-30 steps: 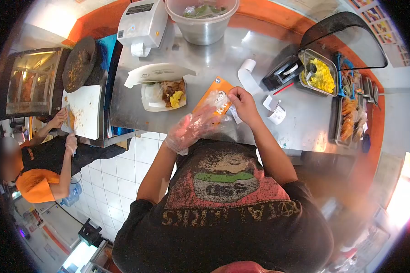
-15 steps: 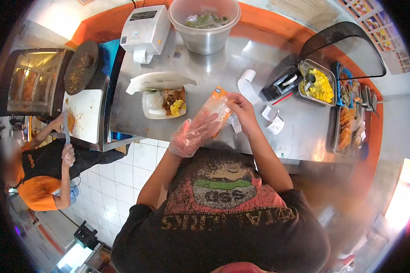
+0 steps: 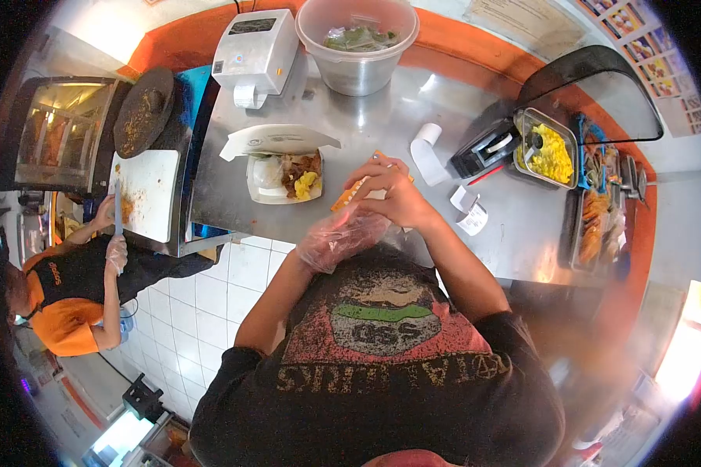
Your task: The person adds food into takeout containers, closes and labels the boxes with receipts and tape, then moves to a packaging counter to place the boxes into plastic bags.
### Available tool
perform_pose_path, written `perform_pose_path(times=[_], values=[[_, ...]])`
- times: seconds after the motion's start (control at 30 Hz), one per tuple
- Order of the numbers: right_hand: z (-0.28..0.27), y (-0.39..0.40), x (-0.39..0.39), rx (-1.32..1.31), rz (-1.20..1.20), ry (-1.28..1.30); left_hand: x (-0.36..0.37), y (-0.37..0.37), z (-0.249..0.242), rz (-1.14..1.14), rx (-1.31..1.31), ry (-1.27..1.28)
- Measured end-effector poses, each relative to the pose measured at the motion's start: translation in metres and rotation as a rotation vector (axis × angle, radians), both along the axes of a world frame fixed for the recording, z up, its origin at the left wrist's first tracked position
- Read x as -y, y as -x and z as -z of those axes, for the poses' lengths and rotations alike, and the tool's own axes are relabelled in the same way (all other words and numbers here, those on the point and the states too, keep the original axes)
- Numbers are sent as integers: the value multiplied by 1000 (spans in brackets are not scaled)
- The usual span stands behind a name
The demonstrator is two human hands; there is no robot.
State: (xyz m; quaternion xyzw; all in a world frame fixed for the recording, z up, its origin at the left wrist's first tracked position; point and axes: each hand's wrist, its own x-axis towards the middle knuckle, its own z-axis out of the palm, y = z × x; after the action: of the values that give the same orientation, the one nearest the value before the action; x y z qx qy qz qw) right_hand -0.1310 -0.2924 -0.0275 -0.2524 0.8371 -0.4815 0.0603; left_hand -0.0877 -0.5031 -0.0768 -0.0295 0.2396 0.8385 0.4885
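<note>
My left hand, in a clear plastic glove, is closed round the lower part of a flat orange and white packet in front of my chest. My bare right hand lies over the packet with bent fingers gripping it, and hides part of it and the left fingertips. Just beyond them to the left, an open white takeaway box stands on the steel table, holding a wrapped white item, brown food and yellow pieces.
Behind are a label printer and a tub of greens. On the right are paper rolls, a tape dispenser and a tray of yellow food. At left a co-worker holds a knife over a white board.
My right hand has moved a little down and left, over the packet and the gloved hand. The packet now lies lower and more covered. The view has shifted slightly.
</note>
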Motion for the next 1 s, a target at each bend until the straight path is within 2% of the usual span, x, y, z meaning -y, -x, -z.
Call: perform_pose_path(times=[0.03,0.1,0.13,0.2,0.27,0.37,0.4,0.47,0.5,0.57,0.63,0.7,0.73,0.8,0.83,0.87,0.9,0.93,0.97,1.0], values=[[8,5,-3,1,-2,0,-2,0,-10,-18,-35,-5],[34,17,-14,73,253,88,-3,-2,-10,-37,-69,-11],[40,20,-21,74,252,88,-3,-4,-1,-15,-127,33],[40,25,-33,216,331,304,-3,-6,4,5,-186,75],[29,15,-41,286,248,353,-4,-5,-2,-12,-299,181],[34,7,-51,574,-93,220,3,3,-6,5,-267,128],[42,7,-54,570,-97,218,6,7,-10,1,-272,127],[52,13,-59,723,101,170,16,18,-22,-50,-310,274],[52,16,-64,708,240,207,25,24,-28,-61,-314,277],[73,28,-74,614,622,487,49,38,-37,-253,-451,445],[78,49,-91,503,864,643,87,56,-17,-473,-562,813],[89,73,-109,349,1033,706,111,82,1,-838,-996,1322],[88,86,-109,354,1020,708,112,93,-10,-847,-993,1333],[87,106,-102,84,1026,592,117,115,-30,-1037,-1207,1743],[86,109,-94,69,1043,392,126,123,-19,-1048,-1202,1755],[84,112,-85,50,1059,193,140,133,3,-927,-1109,1734],[71,107,-65,-330,1130,-74,152,139,20,-811,-1015,1707],[57,99,-39,-343,1101,-93,160,136,26,-833,-1014,1718],[43,91,-14,-356,1072,-111,168,131,29,-706,-1126,1783],[34,79,15,5,939,99,173,120,31,-564,-1226,1843]])
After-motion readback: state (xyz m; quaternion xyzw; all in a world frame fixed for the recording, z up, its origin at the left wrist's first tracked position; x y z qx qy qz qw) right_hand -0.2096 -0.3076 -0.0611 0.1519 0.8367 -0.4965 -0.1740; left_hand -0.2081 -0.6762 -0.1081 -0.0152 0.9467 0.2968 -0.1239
